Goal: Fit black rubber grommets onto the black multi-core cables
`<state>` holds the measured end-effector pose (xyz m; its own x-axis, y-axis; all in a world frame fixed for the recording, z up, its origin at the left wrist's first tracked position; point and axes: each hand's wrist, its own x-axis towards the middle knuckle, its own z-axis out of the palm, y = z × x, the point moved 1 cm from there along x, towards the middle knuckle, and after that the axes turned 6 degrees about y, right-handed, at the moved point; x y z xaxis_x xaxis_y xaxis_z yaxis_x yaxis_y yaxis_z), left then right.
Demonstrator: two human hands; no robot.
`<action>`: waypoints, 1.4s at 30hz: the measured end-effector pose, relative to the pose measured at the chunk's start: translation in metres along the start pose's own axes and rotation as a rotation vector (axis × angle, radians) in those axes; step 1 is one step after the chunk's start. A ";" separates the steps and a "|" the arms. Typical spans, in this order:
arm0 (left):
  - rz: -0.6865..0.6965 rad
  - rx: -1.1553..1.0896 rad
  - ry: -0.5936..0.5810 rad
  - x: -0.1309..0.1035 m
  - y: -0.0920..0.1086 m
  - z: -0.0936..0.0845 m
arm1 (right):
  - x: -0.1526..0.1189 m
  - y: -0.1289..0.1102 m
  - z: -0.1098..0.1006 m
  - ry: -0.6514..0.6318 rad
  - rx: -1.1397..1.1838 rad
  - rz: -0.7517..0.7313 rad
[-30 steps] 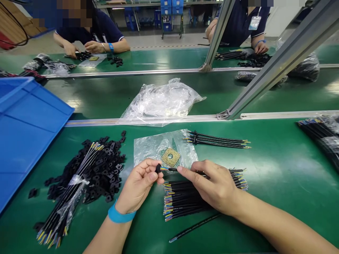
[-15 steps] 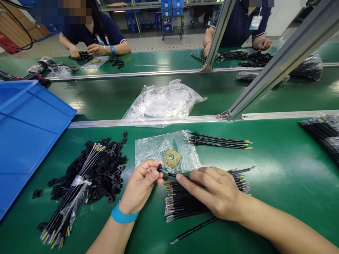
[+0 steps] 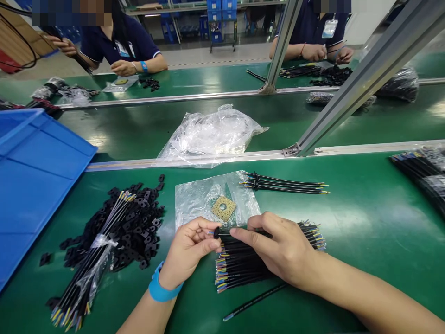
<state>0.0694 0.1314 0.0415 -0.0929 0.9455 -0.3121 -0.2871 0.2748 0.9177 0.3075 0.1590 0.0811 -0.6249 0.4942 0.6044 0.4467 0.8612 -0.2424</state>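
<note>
Between the thumb and fingers of my left hand (image 3: 191,248) is a small black clip (image 3: 217,232), with coloured wire ends poking out on its left side. My right hand (image 3: 281,250) pinches a black cable that runs into the clip from the right. Below both hands lies a pile of cut black cables (image 3: 239,264) with coloured ends. A yellowish square piece with a round hole (image 3: 223,208) rests on a clear plastic bag (image 3: 191,199) just behind my hands. Several cables with clips (image 3: 288,184) lie farther back.
Loose black clips (image 3: 139,227) and a tied cable bundle (image 3: 93,260) cover the left side, beside a blue bin (image 3: 41,171). A single cable (image 3: 255,301) lies in front. A metal post (image 3: 347,88) slants up at right. Two people sit across.
The clip has moved onto the cable, and wire ends now show on its left side. My left hand has shifted slightly right. Across the table, one person has raised a hand with dark cables.
</note>
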 end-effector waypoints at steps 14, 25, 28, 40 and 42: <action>0.431 0.263 -0.045 -0.011 0.004 0.012 | 0.004 -0.009 0.011 0.111 0.319 0.165; 0.700 0.427 -0.121 -0.011 -0.001 0.016 | 0.003 -0.009 0.017 0.002 0.610 0.345; 0.706 0.430 -0.132 -0.011 -0.002 0.017 | 0.001 -0.010 0.020 0.000 0.641 0.359; 0.732 0.430 -0.114 -0.012 -0.004 0.020 | 0.004 -0.009 0.022 -0.024 0.702 0.394; 0.747 0.449 -0.127 -0.012 -0.001 0.020 | 0.005 -0.009 0.021 -0.020 0.684 0.362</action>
<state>0.0897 0.1234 0.0488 0.0077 0.9103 0.4138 0.2107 -0.4060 0.8892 0.2872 0.1567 0.0708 -0.5297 0.7551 0.3864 0.1341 0.5243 -0.8409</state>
